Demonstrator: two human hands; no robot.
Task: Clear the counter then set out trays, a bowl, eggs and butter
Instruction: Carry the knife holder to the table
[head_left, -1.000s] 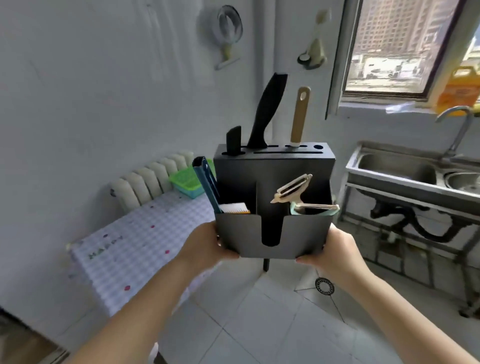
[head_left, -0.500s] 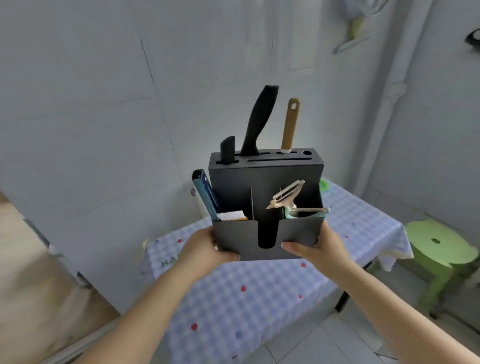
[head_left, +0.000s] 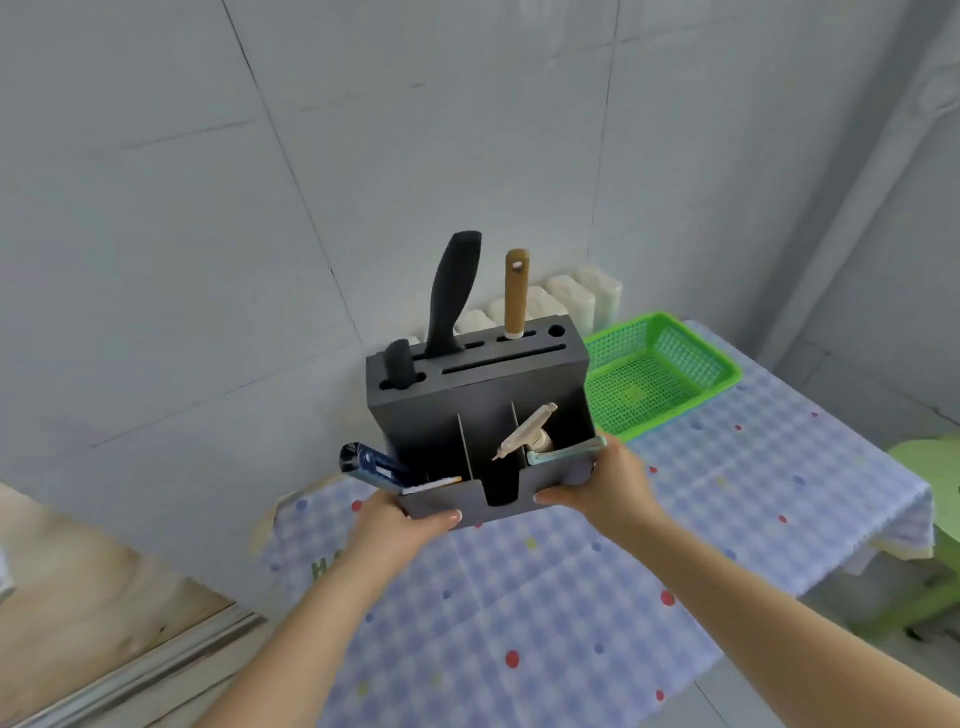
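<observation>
I hold a dark grey knife block (head_left: 478, 400) with both hands over a table covered in a blue checked cloth (head_left: 571, 597). My left hand (head_left: 400, 525) grips its lower left corner and my right hand (head_left: 608, 483) its lower right corner. A black-handled knife (head_left: 454, 291), a shorter black handle (head_left: 399, 361) and a wooden-handled tool (head_left: 516, 291) stand in the top slots. The front pockets hold a blue tool (head_left: 371, 462) on the left and a beige peeler (head_left: 524, 431) on the right. The block tilts slightly toward me.
A green plastic basket (head_left: 660, 374) sits on the cloth at the back right, by the tiled wall. White containers (head_left: 576, 296) line the wall behind the block. A green stool (head_left: 930, 467) stands right of the table. A wooden surface (head_left: 78, 587) lies at lower left.
My view has swung left and down from the sink side to the table. The block, still in both hands, now hangs lower and closer over the cloth near the green basket.
</observation>
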